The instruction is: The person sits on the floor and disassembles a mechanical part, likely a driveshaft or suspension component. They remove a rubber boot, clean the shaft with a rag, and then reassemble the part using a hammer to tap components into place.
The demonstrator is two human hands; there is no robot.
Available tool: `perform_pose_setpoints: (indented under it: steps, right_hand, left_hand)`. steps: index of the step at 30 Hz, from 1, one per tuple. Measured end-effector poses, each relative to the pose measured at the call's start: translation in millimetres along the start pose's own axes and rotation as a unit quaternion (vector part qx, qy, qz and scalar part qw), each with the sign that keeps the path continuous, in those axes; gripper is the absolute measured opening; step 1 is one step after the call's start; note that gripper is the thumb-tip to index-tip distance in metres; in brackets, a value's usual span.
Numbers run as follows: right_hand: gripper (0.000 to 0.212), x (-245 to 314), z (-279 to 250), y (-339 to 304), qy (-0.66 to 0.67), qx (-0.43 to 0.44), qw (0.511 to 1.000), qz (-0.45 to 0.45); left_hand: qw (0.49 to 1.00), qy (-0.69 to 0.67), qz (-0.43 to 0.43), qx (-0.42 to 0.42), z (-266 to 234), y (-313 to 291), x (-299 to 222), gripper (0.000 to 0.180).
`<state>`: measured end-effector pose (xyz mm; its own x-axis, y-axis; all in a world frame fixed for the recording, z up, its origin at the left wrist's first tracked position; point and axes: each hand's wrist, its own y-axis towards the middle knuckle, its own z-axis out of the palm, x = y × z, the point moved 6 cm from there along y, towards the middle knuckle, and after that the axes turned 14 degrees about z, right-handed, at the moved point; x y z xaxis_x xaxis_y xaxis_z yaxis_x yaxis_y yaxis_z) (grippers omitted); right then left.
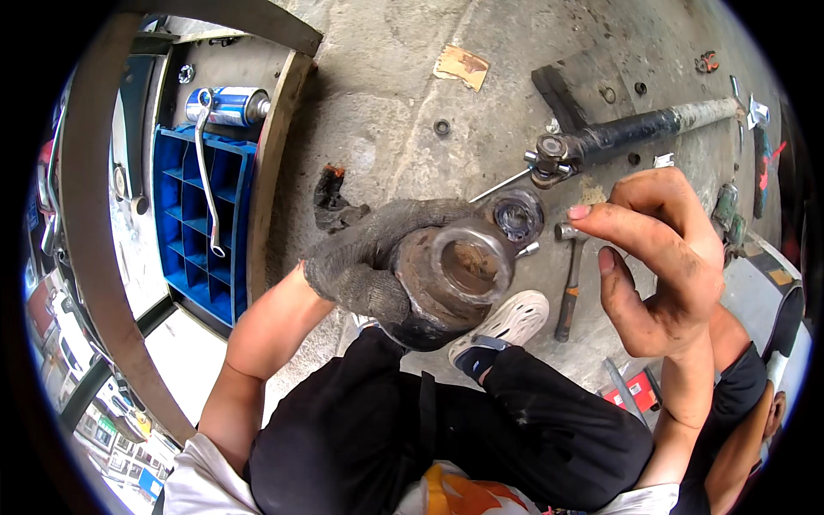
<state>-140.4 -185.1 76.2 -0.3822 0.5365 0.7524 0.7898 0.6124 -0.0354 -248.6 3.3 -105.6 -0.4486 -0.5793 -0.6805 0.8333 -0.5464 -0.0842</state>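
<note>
My left hand [360, 257], in a dark grey work glove, grips a greasy, hollow metal cylinder [421, 292] in front of my knees. The cylinder's round, thick-rimmed opening faces up, with brown grime inside. Close behind it shows a dark ring-shaped metal part [518, 216]; whether the two touch, I cannot tell. My bare right hand [661, 257] is raised to the right of the cylinder, its index finger and thumb apart with nothing seen between them and the other fingers bent. Beyond it, on the floor, lies a hammer [569, 296] with a dark and orange handle.
A black shaft [635, 137] with a joint at its near end lies on the concrete. At left, a blue compartment tray [177, 219] holds a ring spanner [206, 172] beside a spray can [227, 106]. Another person's arm [738, 446] is at lower right.
</note>
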Motion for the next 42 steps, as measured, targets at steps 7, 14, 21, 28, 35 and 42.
perform_pose_setpoints:
  steps: [7, 14, 21, 28, 35, 42]
  right_hand:
    - [0.05, 4, 9, 15, -0.052, 0.165, 0.983, -0.052]
    - [0.124, -2, 34, 12, 0.035, 0.14, 0.982, 0.124]
    - [0.092, 28, 61, 26, -0.129, 0.126, 0.983, -0.04]
    - [0.094, 36, 22, 43, -0.074, -0.093, 0.991, -0.068]
    - [0.08, 44, 18, 49, 0.117, -0.105, 0.985, 0.068]
    - [0.019, 2, 11, 14, 0.053, -0.038, 0.99, 0.122]
  left_hand:
    - [0.979, -0.078, -0.16, 0.104, -28, 33, -33, 0.081]
    - [0.97, -0.076, -0.211, 0.094, -54, 54, -9, 0.054]
    - [0.988, -0.044, -0.145, -0.004, -38, 60, -40, 0.035]
    - [0.999, 0.012, -0.009, -0.031, -31, 83, -124, 0.07]
    - [0.935, -0.095, 0.279, -0.2, 4, 95, -128, 0.047]
    - [0.932, -0.142, 0.27, -0.194, -13, 65, -109, 0.023]
